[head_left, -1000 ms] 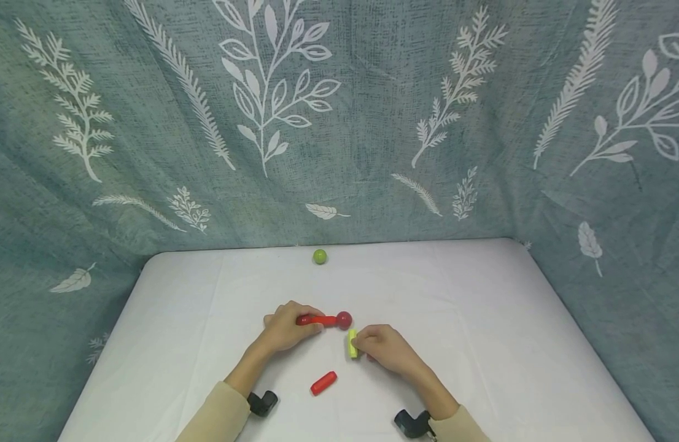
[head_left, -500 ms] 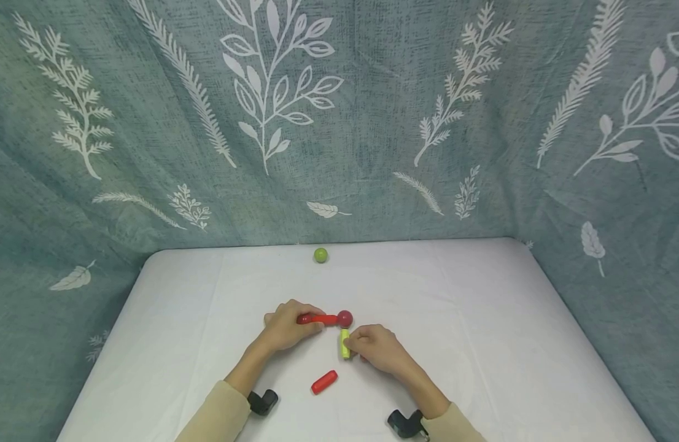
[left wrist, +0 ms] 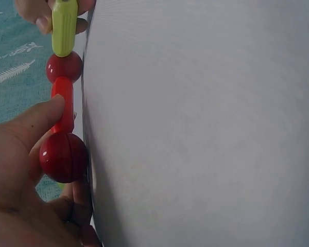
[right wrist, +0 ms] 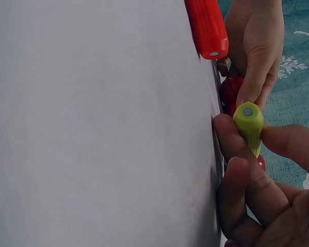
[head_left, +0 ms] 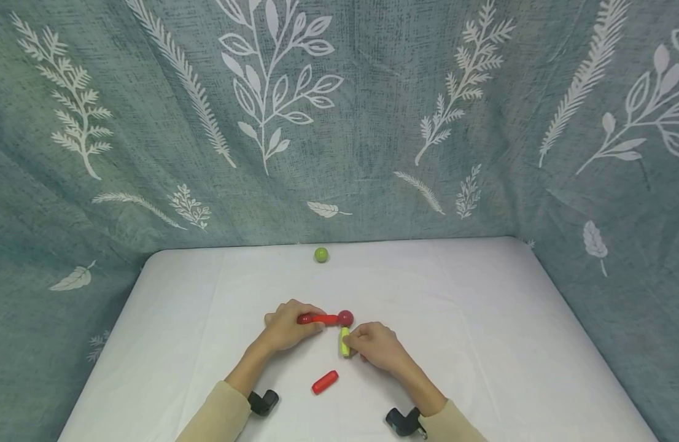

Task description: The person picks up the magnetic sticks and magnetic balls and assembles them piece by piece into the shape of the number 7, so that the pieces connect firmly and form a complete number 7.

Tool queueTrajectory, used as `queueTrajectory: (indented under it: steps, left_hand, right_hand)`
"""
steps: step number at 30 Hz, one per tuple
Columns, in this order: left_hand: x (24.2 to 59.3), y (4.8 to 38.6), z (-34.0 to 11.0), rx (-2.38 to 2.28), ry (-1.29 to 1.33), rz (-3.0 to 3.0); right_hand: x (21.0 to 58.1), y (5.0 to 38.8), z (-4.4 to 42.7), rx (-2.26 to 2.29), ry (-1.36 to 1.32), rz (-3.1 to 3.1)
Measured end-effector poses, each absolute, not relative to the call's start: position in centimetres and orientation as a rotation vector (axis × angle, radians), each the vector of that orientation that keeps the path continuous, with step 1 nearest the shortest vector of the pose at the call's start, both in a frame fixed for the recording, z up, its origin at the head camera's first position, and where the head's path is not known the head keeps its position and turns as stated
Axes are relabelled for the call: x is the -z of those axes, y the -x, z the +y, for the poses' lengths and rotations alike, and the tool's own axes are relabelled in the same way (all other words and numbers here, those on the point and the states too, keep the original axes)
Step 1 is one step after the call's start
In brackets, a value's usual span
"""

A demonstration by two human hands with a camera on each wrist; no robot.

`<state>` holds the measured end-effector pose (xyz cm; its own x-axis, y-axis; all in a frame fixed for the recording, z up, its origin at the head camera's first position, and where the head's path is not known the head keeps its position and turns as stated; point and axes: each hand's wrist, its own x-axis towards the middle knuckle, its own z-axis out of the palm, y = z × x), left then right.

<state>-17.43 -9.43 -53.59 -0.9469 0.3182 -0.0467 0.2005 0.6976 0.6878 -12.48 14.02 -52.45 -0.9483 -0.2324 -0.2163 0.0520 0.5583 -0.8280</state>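
A red magnetic stick [head_left: 327,319] joins two dark red balls, the farther ball [head_left: 345,318] and the nearer ball [left wrist: 64,158]. My left hand [head_left: 288,325] grips this stick between thumb and fingers, with the nearer ball by its palm. Between thumb and finger, my right hand [head_left: 379,345] pinches a yellow-green magnetic stick [head_left: 345,342]. One end of the yellow-green stick meets the farther red ball in the left wrist view; its other end shows a grey metal disc in the right wrist view. A loose red stick [head_left: 325,382] lies in front of both hands.
A green ball [head_left: 321,255] sits near the far edge of the white-covered table [head_left: 455,294]. Behind the table hangs a green leaf-patterned cloth [head_left: 372,123]. Black wrist cameras are strapped at both sleeves, one at the left wrist [head_left: 264,403].
My right hand has moved a little left, bringing the yellow-green stick from beside the farther red ball to just below it, against it. The left hand has stayed in place.
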Motion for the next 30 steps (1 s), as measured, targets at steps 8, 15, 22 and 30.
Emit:
queueTrajectory:
  steps: [8, 15, 22, 30]
  left_hand:
    - [53.52, 17.44, -9.38, -1.078, -0.428, 2.743]
    - [53.55, 17.46, -9.45, -1.079, -0.442, 2.741]
    - [53.38, 17.5, -9.39, -1.075, -0.435, 2.744]
    - [53.48, 17.36, -9.42, -1.083, -0.437, 2.744]
  right_hand:
    - [52.37, 12.35, 13.72, 1.333, 0.109, 2.517]
    - [52.46, 12.39, 13.46, 1.305, 0.094, 2.537]
    - [52.87, 12.5, 13.37, 1.26, 0.138, 2.604]
    - [52.99, 12.56, 13.2, 1.233, 0.155, 2.648]
